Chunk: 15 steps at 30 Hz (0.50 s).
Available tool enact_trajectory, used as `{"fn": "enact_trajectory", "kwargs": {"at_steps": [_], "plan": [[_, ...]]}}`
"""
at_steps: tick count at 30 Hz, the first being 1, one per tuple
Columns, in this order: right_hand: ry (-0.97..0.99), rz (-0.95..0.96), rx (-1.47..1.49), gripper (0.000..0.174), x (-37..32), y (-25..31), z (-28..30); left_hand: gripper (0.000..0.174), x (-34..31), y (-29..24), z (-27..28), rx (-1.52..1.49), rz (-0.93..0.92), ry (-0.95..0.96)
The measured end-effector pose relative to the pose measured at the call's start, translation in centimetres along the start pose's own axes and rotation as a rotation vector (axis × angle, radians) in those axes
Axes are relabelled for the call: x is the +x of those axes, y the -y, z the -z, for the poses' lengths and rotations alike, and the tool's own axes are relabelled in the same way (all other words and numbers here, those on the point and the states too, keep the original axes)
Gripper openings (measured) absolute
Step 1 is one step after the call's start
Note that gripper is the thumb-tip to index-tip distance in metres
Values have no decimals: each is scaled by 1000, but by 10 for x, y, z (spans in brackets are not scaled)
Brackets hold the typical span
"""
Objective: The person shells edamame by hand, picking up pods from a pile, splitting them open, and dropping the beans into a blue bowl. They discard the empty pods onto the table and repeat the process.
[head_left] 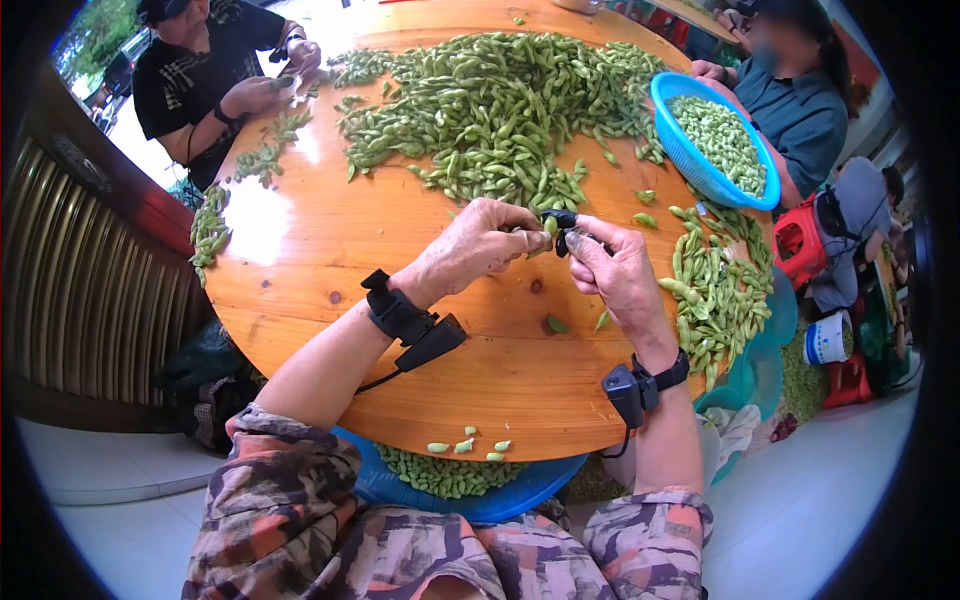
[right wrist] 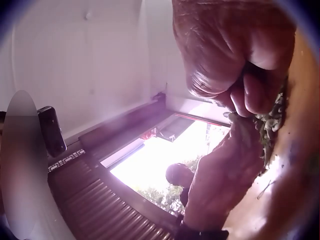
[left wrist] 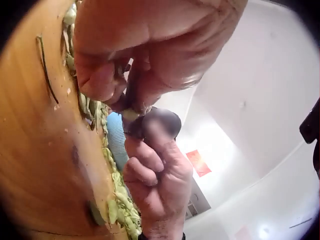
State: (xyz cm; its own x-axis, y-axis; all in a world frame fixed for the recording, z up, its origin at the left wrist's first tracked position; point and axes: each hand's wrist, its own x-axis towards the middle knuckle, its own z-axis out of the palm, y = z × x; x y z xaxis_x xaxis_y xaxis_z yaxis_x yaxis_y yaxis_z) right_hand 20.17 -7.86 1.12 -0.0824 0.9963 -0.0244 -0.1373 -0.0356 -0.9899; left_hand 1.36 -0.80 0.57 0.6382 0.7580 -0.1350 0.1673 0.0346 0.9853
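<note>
In the head view, both hands meet over the wooden table. The left hand pinches a green soybean pod between thumb and fingers. From the other side the right hand grips the same pod, its thumb against a forefinger that wears a black finger cover. Fingers hide most of the pod in both wrist views. Beyond the hands spreads a big heap of soybean pods. Several shelled beans lie at the near table edge, above a blue basin of beans.
A light-blue basket of shelled beans sits at the right edge. Flattened green pods are strewn below it. Two other people sit across the table, left and right; the left one handles pods. A red stool and white bucket stand right.
</note>
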Motion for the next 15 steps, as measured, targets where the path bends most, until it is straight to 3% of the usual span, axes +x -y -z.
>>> {"fn": "enact_trajectory", "kwargs": {"at_steps": [4, 14, 15], "plan": [[34, -47, -37, 29, 0, 2, -2, 16, -2, 2, 0, 236, -83, -45], [-3, -37, -137, 24, -1, 5, -3, 18, -3, 4, -2, 242, -71, -51], [-4, -39, -136, 24, -1, 3, -1, 17, -3, 5, -2, 74, -22, 25]]}}
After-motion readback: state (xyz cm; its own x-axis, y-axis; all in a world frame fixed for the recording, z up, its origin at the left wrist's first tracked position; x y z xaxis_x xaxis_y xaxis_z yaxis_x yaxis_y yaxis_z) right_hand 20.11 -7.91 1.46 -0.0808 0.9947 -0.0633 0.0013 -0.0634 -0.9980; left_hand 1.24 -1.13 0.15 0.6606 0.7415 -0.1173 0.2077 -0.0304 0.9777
